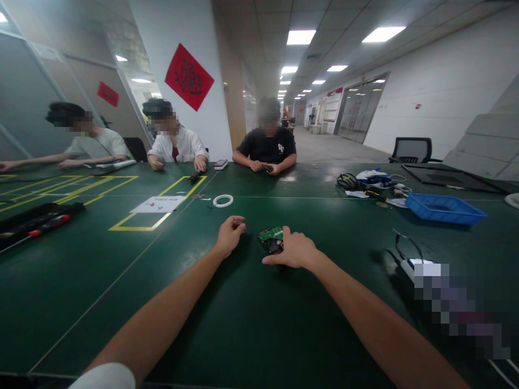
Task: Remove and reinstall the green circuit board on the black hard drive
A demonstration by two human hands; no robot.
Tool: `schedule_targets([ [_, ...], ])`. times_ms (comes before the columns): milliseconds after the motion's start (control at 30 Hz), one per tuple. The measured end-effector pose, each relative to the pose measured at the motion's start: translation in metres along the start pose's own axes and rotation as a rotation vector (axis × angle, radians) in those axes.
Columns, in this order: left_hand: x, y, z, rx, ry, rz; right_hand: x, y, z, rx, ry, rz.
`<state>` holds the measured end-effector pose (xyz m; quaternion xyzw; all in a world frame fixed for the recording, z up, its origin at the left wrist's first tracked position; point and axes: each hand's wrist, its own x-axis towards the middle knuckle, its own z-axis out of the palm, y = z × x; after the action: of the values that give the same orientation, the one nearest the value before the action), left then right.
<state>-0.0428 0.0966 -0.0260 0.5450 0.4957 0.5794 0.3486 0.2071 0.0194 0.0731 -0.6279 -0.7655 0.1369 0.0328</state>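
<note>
My right hand (298, 248) grips a small dark device with an exposed green circuit board (271, 234), thumb on the near side and fingers over its right edge. The device is low over the green table (243, 324); whether it touches the top I cannot tell. Left of it, apart from the device, my left hand (231, 236) is closed with thumb and fingertips pinched together. Anything between those fingertips is too small to make out. Just beyond my left hand lies a white ring (223, 201), perhaps a roll of tape.
A white paper sheet (158, 204) and small parts lie by yellow tape marks. At left is a black case (40, 219) with red-handled tools. A blue tray (444, 208), tangled cables (373, 181) and a power strip (409, 270) occupy the right. Several people sit across the table.
</note>
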Motion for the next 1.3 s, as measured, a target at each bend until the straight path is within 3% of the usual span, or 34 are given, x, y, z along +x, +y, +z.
schedule_targets([
  [267,-0.014,0.012,0.011,-0.154,0.129,-0.120,0.004,0.000,0.009,0.001,0.165,-0.007],
  [400,-0.031,0.020,0.035,-0.297,0.150,-0.207,0.008,0.004,0.002,0.061,0.225,0.030],
  [500,-0.046,0.035,0.067,-0.637,0.053,-0.422,0.009,0.007,-0.004,0.077,0.263,0.038],
  [633,-0.058,0.058,0.107,-0.878,-0.274,-0.541,0.009,0.006,-0.009,0.102,0.276,0.050],
  [733,-0.054,0.067,0.121,-0.928,-0.347,-0.571,0.009,0.002,-0.006,0.136,0.297,0.059],
  [800,-0.047,0.066,0.118,-0.932,-0.347,-0.563,0.010,0.001,-0.005,0.199,0.320,0.045],
  [867,-0.036,0.061,0.104,-0.930,-0.320,-0.548,0.013,0.003,-0.004,0.316,0.346,0.026],
  [967,-0.018,0.053,0.064,-0.949,-0.252,-0.567,0.023,0.016,-0.005,0.579,0.327,0.022],
  [1100,0.004,0.052,-0.014,-0.857,-0.136,-0.617,0.041,0.045,-0.001,1.077,0.046,0.082],
  [1200,0.015,0.060,-0.074,-0.701,-0.015,-0.674,0.050,0.069,0.004,1.399,-0.154,0.224],
  [1300,0.020,0.074,-0.122,-0.459,0.079,-0.661,0.054,0.089,0.007,1.656,-0.250,0.283],
])
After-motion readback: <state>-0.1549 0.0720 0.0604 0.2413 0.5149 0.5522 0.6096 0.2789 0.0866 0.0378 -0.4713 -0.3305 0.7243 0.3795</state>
